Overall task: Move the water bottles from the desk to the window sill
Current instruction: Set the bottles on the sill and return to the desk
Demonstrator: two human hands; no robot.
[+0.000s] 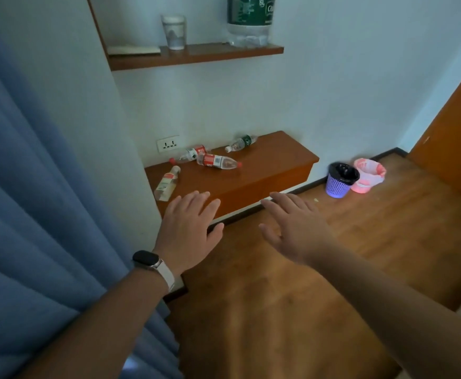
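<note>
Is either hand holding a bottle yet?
No, the left hand and right hand are open and empty, short of the bottles lying on the desk.

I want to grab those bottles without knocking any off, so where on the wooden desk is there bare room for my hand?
The wooden desk is bare at its right end, beyond the green-labelled clear bottle, and along the front edge below the red-capped clear bottle. The left back is crowded: another red-labelled bottle touches it, and a white-capped bottle lies by the wall.
</note>
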